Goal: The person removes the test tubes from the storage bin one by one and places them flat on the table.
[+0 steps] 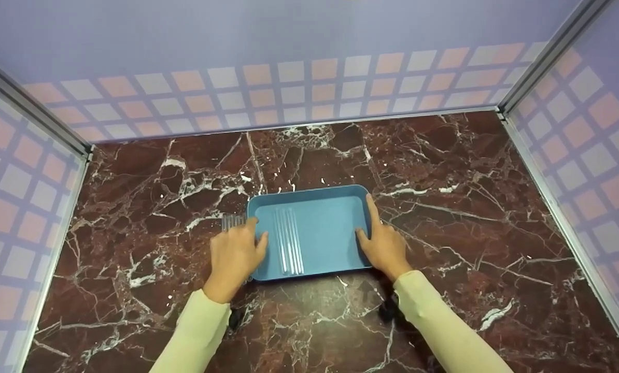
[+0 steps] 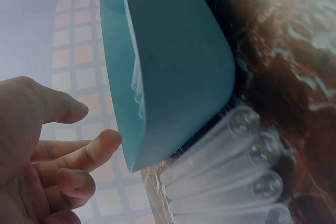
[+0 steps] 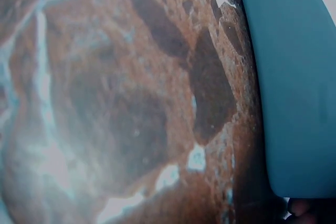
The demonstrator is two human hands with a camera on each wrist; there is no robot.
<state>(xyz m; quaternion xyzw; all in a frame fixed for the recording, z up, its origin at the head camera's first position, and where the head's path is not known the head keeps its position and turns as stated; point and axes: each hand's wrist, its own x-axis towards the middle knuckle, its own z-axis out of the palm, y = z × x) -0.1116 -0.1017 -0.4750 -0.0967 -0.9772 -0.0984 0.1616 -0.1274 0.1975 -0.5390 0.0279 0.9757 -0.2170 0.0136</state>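
Blue tray [image 1: 330, 233] sits near the middle of a dark red, white-veined marble-patterned surface [image 1: 465, 228], long side running left to right, slightly askew to the back panel [image 1: 309, 31]. Cannot tell whether its base lies fully flat. Inside, toward its left end, a bunch of clear tubes [image 1: 292, 243], at least 3, side by side and roughly parallel to the short sides. Left hand [image 1: 233, 256] at the tray's left end: fingers loosely bent and parted, not wrapped round anything; in the left wrist view 1 fingertip meets or nearly meets the rim, contact hard to judge. Right hand [image 1: 387, 246] grasps the tray's right end, thumb over the inside, index finger along the outer side toward the far corner. Second group of tubes [image 2: 223, 163] outside the tray, just beside its left wall, at least 4 rounded ends showing, lying next to each other on the marble pattern; in the head view the left hand partly covers them. Pale yellow-green sleeves [image 1: 444, 321] reach the wrists. Panels stand on 3 sides, lilac, with rows of pink and white squares [image 1: 324, 69] low down; grey metal strips [image 1: 553, 52] at the 2 rear corners.
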